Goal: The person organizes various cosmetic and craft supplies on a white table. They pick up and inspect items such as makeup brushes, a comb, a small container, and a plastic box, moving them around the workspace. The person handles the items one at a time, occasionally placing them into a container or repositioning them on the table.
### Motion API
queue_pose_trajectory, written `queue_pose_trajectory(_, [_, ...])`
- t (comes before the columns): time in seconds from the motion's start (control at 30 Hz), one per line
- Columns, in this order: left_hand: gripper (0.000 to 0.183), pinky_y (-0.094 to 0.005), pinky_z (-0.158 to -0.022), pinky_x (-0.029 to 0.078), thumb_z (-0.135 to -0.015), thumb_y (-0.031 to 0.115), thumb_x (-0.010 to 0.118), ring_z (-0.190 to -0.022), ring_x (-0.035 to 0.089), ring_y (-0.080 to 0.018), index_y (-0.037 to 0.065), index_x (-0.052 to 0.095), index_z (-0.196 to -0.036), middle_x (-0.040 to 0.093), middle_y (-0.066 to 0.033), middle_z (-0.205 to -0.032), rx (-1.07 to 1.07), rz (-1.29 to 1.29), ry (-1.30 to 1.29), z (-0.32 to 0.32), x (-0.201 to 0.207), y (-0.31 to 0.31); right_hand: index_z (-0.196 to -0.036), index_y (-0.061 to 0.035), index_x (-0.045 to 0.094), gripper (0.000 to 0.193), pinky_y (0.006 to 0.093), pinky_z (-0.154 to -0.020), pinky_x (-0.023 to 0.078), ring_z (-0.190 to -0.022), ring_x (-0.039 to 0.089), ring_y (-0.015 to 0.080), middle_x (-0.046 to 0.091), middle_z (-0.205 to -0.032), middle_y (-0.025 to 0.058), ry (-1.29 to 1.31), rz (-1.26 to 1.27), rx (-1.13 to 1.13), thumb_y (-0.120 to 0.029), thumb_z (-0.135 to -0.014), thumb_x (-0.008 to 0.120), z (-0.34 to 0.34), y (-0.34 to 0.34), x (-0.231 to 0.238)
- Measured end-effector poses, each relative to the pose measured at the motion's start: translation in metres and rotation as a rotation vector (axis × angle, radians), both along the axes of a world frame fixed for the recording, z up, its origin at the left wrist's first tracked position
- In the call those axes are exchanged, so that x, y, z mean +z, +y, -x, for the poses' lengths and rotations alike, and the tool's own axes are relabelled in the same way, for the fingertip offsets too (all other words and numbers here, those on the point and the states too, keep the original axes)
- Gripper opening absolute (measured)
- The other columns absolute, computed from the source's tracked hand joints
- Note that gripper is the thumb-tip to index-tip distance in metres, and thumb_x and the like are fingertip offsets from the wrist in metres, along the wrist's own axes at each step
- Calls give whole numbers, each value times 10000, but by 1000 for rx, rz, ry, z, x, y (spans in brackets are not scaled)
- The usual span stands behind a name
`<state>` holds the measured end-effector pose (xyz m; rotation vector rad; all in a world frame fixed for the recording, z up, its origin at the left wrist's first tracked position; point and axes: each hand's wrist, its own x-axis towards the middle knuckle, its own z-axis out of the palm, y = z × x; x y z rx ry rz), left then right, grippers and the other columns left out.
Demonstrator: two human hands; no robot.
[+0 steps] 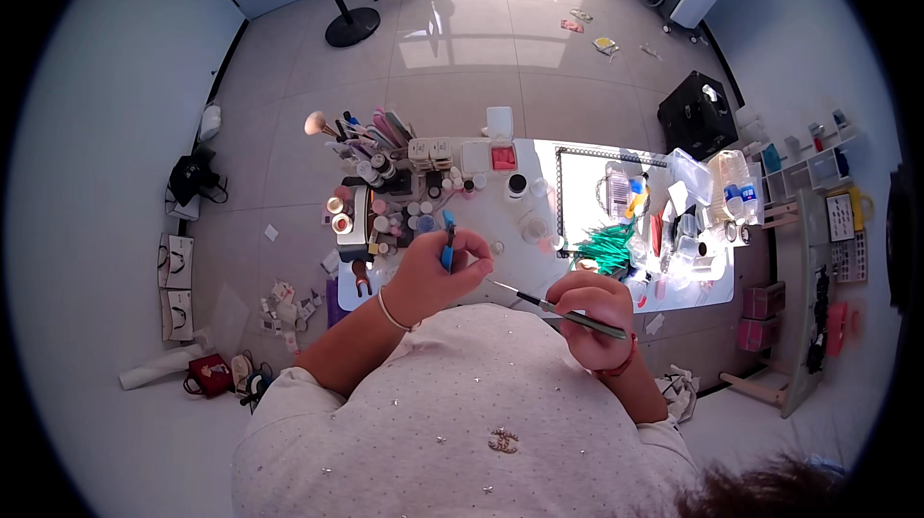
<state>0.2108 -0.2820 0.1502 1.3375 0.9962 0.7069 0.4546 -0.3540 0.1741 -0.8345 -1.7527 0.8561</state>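
My left hand (438, 268) is closed, fingers bent, around a slim blue tool (449, 241) that stands up past the knuckles. Its exact kind does not show. In my right hand (595, 318) lies a thin brush-like tool (531, 298) with a green handle, a black middle and a fine pale tip. That tip points left and reaches close to my left thumb and fingertips. Whether it touches something tiny there is too small to tell. Both hands hover over the near edge of the white table (423, 304), in front of my chest.
Small jars (423, 220) crowd the table's left side, behind them a holder of brushes and files (380, 133). Toward the right lie a bundle of green sticks (606, 250) and several clear containers (688, 176). A standing fan (352, 27) and black case (695, 114) stand on the floor.
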Motion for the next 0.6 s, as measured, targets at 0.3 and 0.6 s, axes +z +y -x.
queue_pose_trajectory(0.3, [86,-195,-480,270,-782,93,721,-535,357,0,64,654,-827,457,87,-608,5,-7,-6,1,-3,-1,-856,-25,603,223,295,-593,487,-662,613,235,634,-876,141,30,17,-25,33,-647,550,2,-4,-3])
queue_pose_trajectory(0.6, [88,-195,-482,278,-788,90,723,-536,368,-1,62,657,-839,459,85,-603,-7,-16,-12,1,-4,-4,-882,-26,591,261,288,-579,473,-635,591,233,630,-870,146,81,-48,-92,40,-638,524,8,-5,-1])
